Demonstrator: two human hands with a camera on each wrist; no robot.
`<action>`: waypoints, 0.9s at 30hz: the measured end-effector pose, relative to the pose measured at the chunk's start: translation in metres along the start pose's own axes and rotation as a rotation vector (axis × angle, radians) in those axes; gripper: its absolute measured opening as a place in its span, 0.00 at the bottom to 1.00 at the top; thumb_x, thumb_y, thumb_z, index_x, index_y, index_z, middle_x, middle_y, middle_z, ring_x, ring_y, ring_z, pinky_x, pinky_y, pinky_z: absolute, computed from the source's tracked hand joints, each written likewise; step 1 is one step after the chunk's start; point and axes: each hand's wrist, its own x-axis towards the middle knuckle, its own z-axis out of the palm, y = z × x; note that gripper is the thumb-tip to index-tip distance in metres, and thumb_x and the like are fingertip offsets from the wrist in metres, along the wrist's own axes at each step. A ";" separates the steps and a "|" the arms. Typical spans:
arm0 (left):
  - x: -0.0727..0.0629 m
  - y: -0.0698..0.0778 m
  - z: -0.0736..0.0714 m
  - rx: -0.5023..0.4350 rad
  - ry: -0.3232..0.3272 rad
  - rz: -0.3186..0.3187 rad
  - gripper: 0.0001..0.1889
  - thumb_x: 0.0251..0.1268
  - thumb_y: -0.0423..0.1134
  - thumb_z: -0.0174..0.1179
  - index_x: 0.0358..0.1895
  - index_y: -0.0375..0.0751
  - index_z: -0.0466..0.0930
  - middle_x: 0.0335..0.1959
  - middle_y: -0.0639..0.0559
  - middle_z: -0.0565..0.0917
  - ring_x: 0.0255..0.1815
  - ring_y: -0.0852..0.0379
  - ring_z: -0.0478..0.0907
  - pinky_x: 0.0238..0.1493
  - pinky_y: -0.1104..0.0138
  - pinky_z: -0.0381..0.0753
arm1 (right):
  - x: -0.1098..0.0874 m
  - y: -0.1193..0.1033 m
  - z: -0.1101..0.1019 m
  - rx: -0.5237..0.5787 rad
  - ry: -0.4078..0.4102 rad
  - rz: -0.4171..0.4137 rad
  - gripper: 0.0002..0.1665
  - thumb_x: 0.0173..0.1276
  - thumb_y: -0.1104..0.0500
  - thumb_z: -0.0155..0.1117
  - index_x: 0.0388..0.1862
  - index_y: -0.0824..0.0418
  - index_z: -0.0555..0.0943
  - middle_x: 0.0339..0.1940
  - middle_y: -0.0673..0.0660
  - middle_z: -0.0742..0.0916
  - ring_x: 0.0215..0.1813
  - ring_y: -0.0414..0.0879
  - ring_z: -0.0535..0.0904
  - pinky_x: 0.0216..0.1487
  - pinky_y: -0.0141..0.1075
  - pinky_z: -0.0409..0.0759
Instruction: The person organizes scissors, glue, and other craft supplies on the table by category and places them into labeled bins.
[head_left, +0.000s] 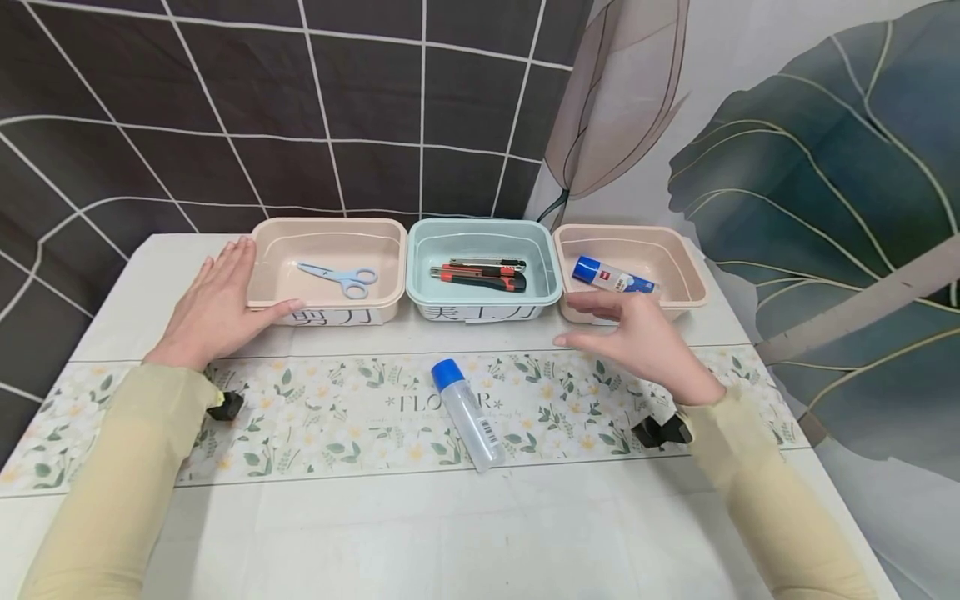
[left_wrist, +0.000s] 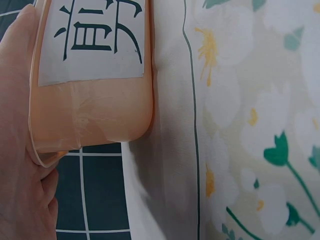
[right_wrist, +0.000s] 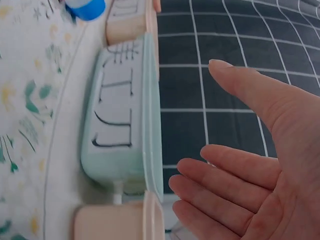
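My left hand (head_left: 217, 308) touches the left end of a pink bin (head_left: 327, 229), fingers along its side and thumb at the front rim. Light blue scissors (head_left: 345, 277) lie in that bin. My right hand (head_left: 637, 337), its fingers spread apart from the thumb and holding nothing, hovers at the front of the right-hand pink bin (head_left: 686, 279). In this bin lies a glue bottle (head_left: 611, 275) with a blue cap. A clear bottle with a blue cap (head_left: 468, 417) lies on the table in front of the bins.
Between the pink bins stands a light green bin (head_left: 483, 229) holding several utility knives (head_left: 483, 277). Paper labels (head_left: 480, 313) are stuck on the fronts of the left and middle bins. A floral runner (head_left: 315, 417) crosses the white table (head_left: 375, 542). Behind hangs a dark gridded cloth (head_left: 262, 100).
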 end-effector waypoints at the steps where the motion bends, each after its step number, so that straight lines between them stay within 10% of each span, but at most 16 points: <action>1: 0.000 0.000 0.000 0.000 -0.001 -0.001 0.61 0.66 0.71 0.55 0.81 0.29 0.33 0.82 0.31 0.41 0.83 0.43 0.32 0.80 0.53 0.28 | 0.000 -0.001 0.002 -0.003 -0.009 -0.004 0.36 0.55 0.46 0.83 0.60 0.61 0.85 0.56 0.55 0.88 0.58 0.51 0.84 0.61 0.51 0.81; 27: 0.000 0.000 0.001 0.004 0.002 -0.001 0.61 0.66 0.72 0.55 0.81 0.30 0.33 0.82 0.32 0.41 0.83 0.44 0.32 0.80 0.53 0.29 | -0.013 -0.027 0.074 0.081 -0.279 -0.002 0.45 0.53 0.41 0.83 0.65 0.62 0.82 0.58 0.54 0.87 0.63 0.48 0.81 0.66 0.48 0.77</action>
